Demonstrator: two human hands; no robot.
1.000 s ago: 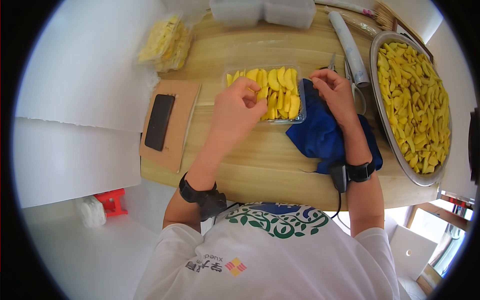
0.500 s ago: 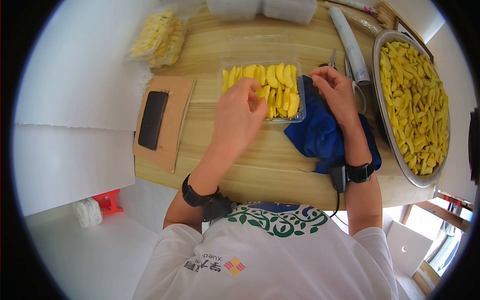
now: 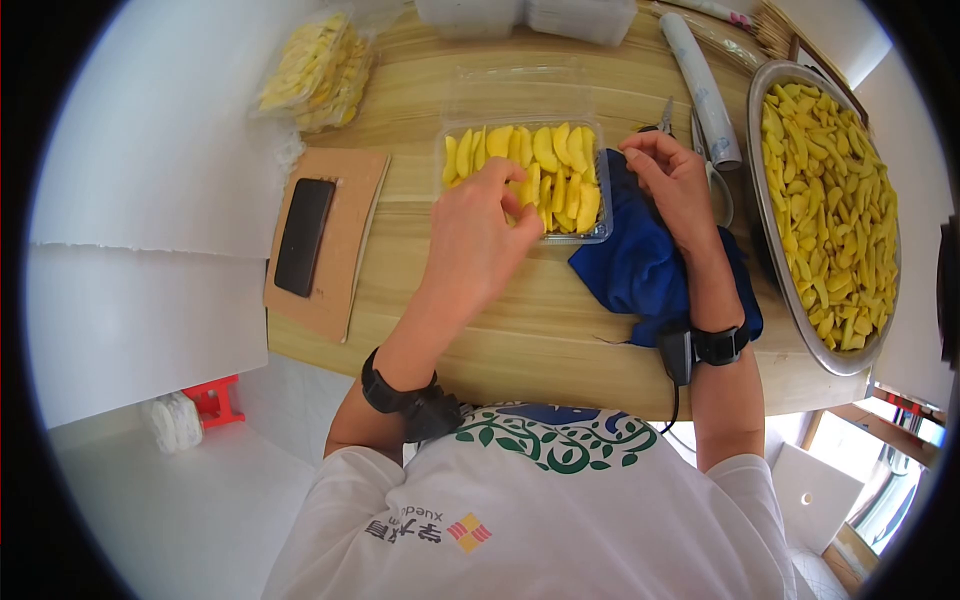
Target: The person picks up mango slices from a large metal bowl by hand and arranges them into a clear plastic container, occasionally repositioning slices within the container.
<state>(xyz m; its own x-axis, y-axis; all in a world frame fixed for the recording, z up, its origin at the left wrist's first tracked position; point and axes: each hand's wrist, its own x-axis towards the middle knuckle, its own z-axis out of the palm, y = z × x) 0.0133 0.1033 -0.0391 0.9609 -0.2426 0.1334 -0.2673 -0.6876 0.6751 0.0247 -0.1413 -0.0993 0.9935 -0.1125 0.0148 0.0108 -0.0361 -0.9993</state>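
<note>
Yellow fruit slices (image 3: pixel 560 165) stand in two rows in a clear plastic box (image 3: pixel 603 225), its lid folded back behind it. My left hand (image 3: pixel 478 225) hangs over the box's front left part, fingers curled down at the slices; whatever its fingertips hold is hidden. Right of the box, my right hand (image 3: pixel 672 180) is above a blue cloth (image 3: pixel 625 260). Its thumb and forefinger are bent close together, and anything between them is too small to make out.
A large metal bowl (image 3: pixel 765 225) of slices stands at the right. Scissors (image 3: pixel 722 195) and a patterned roll (image 3: pixel 700 90) lie beside it. A phone (image 3: pixel 305 238) rests on cardboard (image 3: pixel 345 240) at the left, with packed boxes (image 3: pixel 315 75) behind. Clear containers (image 3: pixel 580 20) are at the back.
My left hand has shifted very slightly at the box's front left, its fingers still curled. My right hand has stayed in place.
</note>
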